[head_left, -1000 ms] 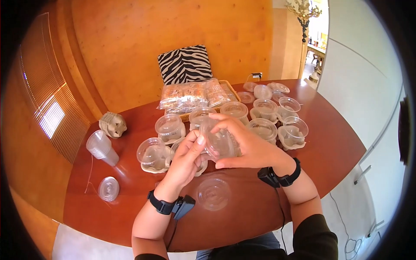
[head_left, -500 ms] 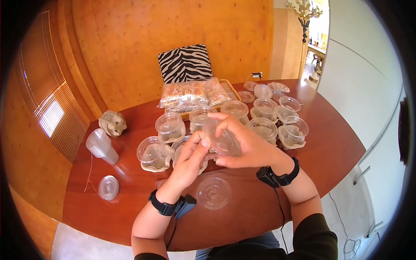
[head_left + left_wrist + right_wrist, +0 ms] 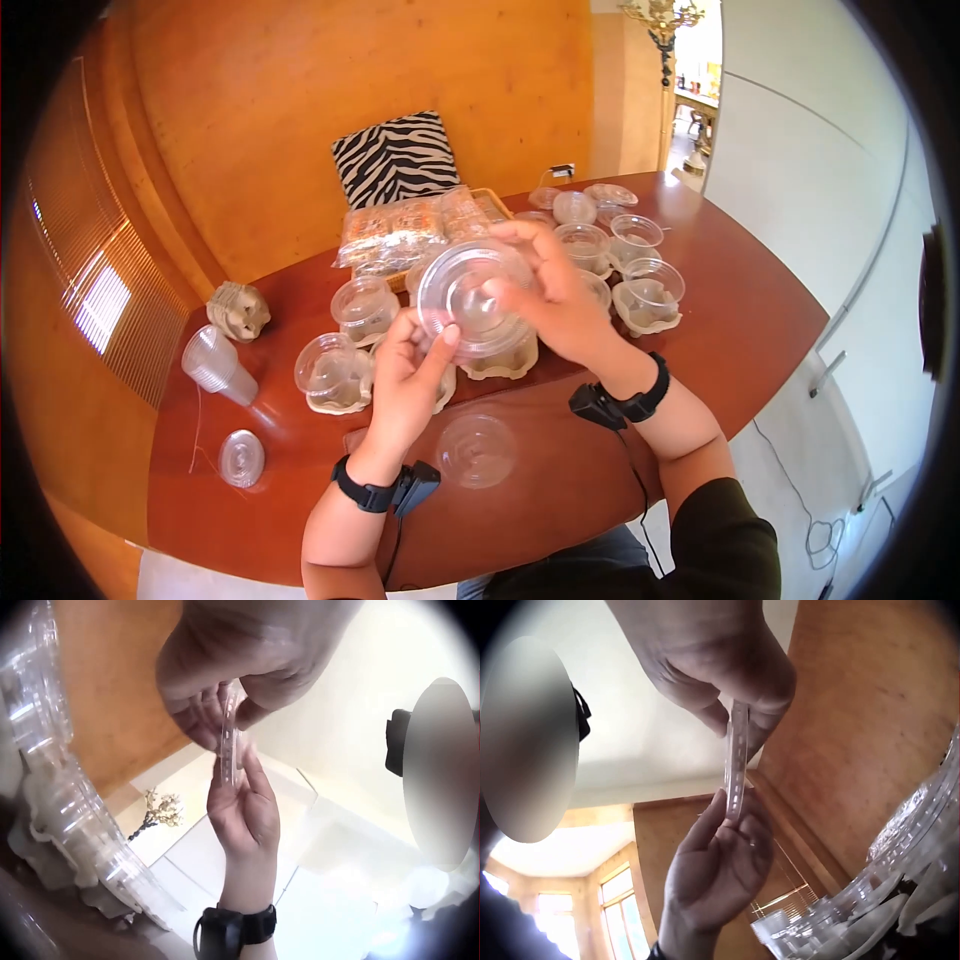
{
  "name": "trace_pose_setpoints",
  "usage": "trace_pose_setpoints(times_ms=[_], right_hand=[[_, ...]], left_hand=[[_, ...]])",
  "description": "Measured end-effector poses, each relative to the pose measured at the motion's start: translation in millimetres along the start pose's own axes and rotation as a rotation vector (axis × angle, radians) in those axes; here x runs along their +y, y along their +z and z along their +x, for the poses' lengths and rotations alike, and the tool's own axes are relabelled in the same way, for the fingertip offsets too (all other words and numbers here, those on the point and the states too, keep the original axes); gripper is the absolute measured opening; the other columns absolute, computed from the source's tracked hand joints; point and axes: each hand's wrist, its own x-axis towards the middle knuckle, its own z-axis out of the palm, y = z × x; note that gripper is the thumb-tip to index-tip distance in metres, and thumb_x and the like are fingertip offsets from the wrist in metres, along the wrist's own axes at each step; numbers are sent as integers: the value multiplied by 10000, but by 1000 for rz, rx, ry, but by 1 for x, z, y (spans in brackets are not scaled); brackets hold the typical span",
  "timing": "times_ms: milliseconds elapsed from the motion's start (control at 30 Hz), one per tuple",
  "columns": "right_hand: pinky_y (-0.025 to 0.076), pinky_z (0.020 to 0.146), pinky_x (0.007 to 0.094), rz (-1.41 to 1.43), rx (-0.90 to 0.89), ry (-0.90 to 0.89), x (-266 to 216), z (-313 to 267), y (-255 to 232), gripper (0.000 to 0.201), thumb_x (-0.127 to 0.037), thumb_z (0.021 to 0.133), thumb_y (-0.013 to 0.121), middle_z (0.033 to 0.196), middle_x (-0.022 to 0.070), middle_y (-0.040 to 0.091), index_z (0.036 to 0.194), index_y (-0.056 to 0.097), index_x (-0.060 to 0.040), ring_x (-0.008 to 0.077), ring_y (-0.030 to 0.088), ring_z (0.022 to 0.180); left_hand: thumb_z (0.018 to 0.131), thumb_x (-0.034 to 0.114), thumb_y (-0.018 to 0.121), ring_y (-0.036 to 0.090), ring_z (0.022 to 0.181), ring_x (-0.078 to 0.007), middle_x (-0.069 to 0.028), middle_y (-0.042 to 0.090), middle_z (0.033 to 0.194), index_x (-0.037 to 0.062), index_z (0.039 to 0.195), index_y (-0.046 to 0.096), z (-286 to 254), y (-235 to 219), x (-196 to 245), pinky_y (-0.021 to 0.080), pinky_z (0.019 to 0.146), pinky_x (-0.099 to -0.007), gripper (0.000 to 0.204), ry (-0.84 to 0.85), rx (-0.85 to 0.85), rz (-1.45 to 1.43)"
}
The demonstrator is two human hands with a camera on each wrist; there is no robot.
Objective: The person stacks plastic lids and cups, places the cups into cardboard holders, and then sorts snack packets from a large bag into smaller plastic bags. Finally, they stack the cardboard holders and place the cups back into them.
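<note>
A round clear plastic lid (image 3: 452,278) is held up between both hands, above the cups and with its broad face toward the head camera. At its lower left edge, the left hand (image 3: 402,385) pinches the rim between thumb and fingers. The right hand (image 3: 570,312) grips the opposite side, thumb lying over the near face. Both wrist views show the lid (image 3: 228,742) edge-on, with ridges along its rim. On the table below lies another clear lid (image 3: 477,452). Behind the hands, clear lidded cups (image 3: 363,305) stand in beige pulp carriers (image 3: 340,403), some partly hidden.
Left on the table are a leaning stack of clear cups (image 3: 215,362), stacked pulp carriers (image 3: 238,310) and an oval-looking clear lid (image 3: 242,458). Wrapped packets (image 3: 395,232) fill a basket at the back. More clear lids (image 3: 575,208) lie at the back right.
The lid has turned from a slant to face the head camera, and the right thumb has moved across its face. The head view has swung slightly right. Both hands still hold the lid.
</note>
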Motion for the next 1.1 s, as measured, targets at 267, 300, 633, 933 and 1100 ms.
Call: trace_pose_setpoints(times_ms=[267,300,633,933,1100], right_hand=[[291,1044,504,-910,-296,-491,-30,-14,5,696,-358,719,761,1358,195,364,1263,453,-51,414,306,1286],[295,1039,502,-897,-296,-477,-29,-15,3,705,-368,712,763,1350,195,370,1261,453,-53,411,316,1276],[328,1001,489,-1179,-146,-32,-16,-16,-121,817,-440,696,745,1282,207,431,1334,402,-62,398,386,1202],[284,1075,498,-1203,-213,573,12,-34,-185,951,-567,686,691,1425,221,327,1427,318,-102,425,283,1321],[301,1074,479,-1199,-255,575,11,-37,-186,898,-582,706,678,1424,208,329,1416,350,-141,408,276,1329]], left_hand=[[929,89,571,592,740,-84,-44,613,865,29,996,527,-1,2,4,505,670,-233,100,-97,-16,55],[929,93,572,593,738,-85,-46,613,868,29,994,526,-1,2,4,506,669,-233,102,-119,-36,45],[755,262,744,535,1091,-310,-196,526,1190,21,1339,412,-18,-9,10,449,905,-349,714,-183,-890,805],[631,302,807,387,1242,-447,-254,402,1346,65,1382,375,-39,-4,-23,381,997,-458,898,-149,-1164,1225],[653,311,792,404,1219,-433,-232,412,1327,66,1364,398,-45,4,-40,389,991,-465,849,-73,-1040,1183]])
